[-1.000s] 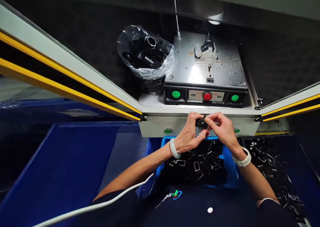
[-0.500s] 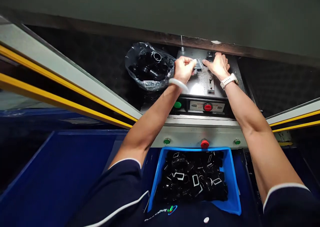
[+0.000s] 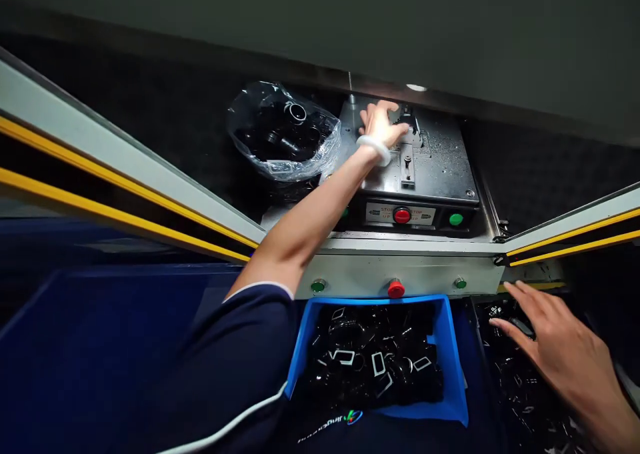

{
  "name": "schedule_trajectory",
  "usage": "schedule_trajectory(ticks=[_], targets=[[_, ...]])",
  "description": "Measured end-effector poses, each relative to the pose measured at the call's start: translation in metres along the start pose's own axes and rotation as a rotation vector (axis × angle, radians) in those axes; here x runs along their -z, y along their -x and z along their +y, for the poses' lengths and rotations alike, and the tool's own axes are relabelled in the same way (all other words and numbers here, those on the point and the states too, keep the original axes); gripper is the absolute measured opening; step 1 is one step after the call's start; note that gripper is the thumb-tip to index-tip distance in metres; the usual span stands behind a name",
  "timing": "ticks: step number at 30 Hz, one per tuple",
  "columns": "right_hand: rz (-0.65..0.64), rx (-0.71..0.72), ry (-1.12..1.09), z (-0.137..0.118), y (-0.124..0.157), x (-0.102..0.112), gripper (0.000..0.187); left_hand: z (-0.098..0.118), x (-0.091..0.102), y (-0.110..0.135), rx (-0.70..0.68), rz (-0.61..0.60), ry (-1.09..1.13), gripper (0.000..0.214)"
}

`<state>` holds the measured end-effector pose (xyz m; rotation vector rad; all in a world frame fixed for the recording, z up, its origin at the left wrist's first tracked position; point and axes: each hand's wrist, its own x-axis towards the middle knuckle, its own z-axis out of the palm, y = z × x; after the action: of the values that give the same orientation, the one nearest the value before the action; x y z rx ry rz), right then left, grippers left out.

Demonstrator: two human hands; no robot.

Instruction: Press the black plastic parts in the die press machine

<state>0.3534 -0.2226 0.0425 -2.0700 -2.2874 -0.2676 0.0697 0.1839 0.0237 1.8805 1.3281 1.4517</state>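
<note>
My left hand (image 3: 381, 122) reaches far forward onto the metal machine plate (image 3: 440, 167), its fingers at the small fixture (image 3: 407, 131) where a black part sits; whether the fingers grip it I cannot make out. My right hand (image 3: 545, 331) hovers low at the right with fingers spread, over a pile of small black parts (image 3: 515, 381). A blue bin (image 3: 453, 367) of black plastic parts lies just in front of my body.
A clear plastic bag (image 3: 280, 134) of black fittings lies left of the machine. The machine front carries a red button (image 3: 402, 215), a green one (image 3: 455, 219), and a lower red button (image 3: 395, 287). Yellow-striped guard rails (image 3: 125, 194) run off both sides.
Both hands carried a black part from near the bin up to the fixture. Since then my right hand has pulled back down to the parts pile at the right; my left stays at the fixture.
</note>
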Motion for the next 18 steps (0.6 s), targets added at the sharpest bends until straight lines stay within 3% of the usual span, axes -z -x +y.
schedule_trajectory(ticks=[2,4,6,8,10,12,14,18], targets=[[-0.064,0.014,-0.125,-0.005,0.004,-0.020,0.057,0.013,0.032,0.055,0.024,0.009,-0.097,0.032],[-0.133,0.000,-0.249,-0.011,-0.009,-0.048,0.044,0.025,0.069,0.125,-0.032,-0.050,-0.081,0.015],[-0.171,-0.059,-0.327,-0.012,-0.025,-0.078,0.035,0.030,0.105,0.198,-0.041,-0.067,-0.102,0.013],[-0.180,-0.114,-0.401,-0.008,-0.036,-0.103,0.028,0.026,0.136,0.260,0.026,-0.100,-0.155,0.019],[-0.181,-0.135,-0.505,0.000,-0.042,-0.119,0.022,0.011,0.160,0.302,0.104,-0.195,-0.220,0.022],[-0.178,-0.135,-0.607,0.008,-0.045,-0.125,0.019,-0.010,0.176,0.324,0.161,-0.330,-0.290,0.030],[-0.170,-0.140,-0.674,0.011,-0.045,-0.127,0.018,-0.027,0.184,0.331,0.190,-0.442,-0.360,0.038],[-0.111,-0.212,-0.710,0.007,-0.047,-0.131,0.015,-0.036,0.185,0.326,0.204,-0.470,-0.493,0.034]])
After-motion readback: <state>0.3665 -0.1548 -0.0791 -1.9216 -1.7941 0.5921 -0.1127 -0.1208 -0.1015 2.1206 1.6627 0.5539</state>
